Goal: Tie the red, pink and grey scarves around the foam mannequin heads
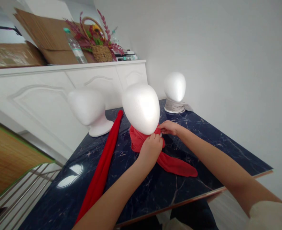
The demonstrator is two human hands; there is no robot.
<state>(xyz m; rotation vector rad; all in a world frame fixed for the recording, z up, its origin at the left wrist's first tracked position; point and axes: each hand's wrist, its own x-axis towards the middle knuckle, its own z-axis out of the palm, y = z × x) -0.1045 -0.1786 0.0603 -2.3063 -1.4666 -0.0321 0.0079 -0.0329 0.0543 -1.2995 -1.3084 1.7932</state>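
A white foam head stands mid-table with a coral-red scarf wrapped round its neck. One scarf end lies on the table toward the right front. My left hand is closed on the scarf at the front of the neck, its fingers curled. Just to the right, my right hand pinches the scarf at the side of the neck, below the head. A long, bright red cloth stretches along the table to the left, partly behind my left forearm.
Another foam head stands at the left and a third, with a grey scarf, at the back right. The dark blue marbled table meets a white cabinet and wall.
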